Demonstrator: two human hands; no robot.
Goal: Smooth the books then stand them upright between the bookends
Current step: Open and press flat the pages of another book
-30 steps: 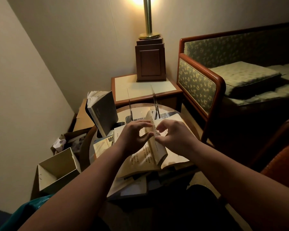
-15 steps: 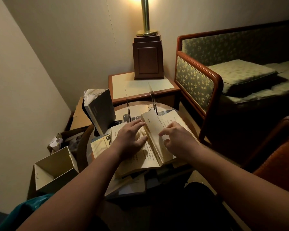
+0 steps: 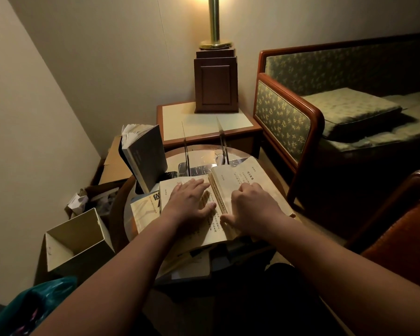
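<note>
Open book (image 3: 228, 202) now lies flat on the pile of loose books at the near side of the round tabletop (image 3: 199, 154); a second ago a wad of its pages stood pinched upright between both hands, half a second ago it was tipping over to the right. That wad is down. Left hand (image 3: 189, 202) palm down on the left page, fingers spread and flat, grip apart, holding nothing, only pressing. Right hand (image 3: 252, 207) on the right-hand block of pages, fingers curled over its inner edge near the gutter; grip partly closed, resting on the paper rather than clamped on it, thumb side hidden. Reads as the smoothing step under way, pages being flattened before the book is closed. The two thin bookends (image 3: 186, 146) stand just behind the open book with nothing between them, so the standing step is not begun for any book. One dark book (image 3: 146, 156) stands tilted at the left edge, outside the bookends, its page tops ruffled. More books under the open one still await smoothing.
</note>
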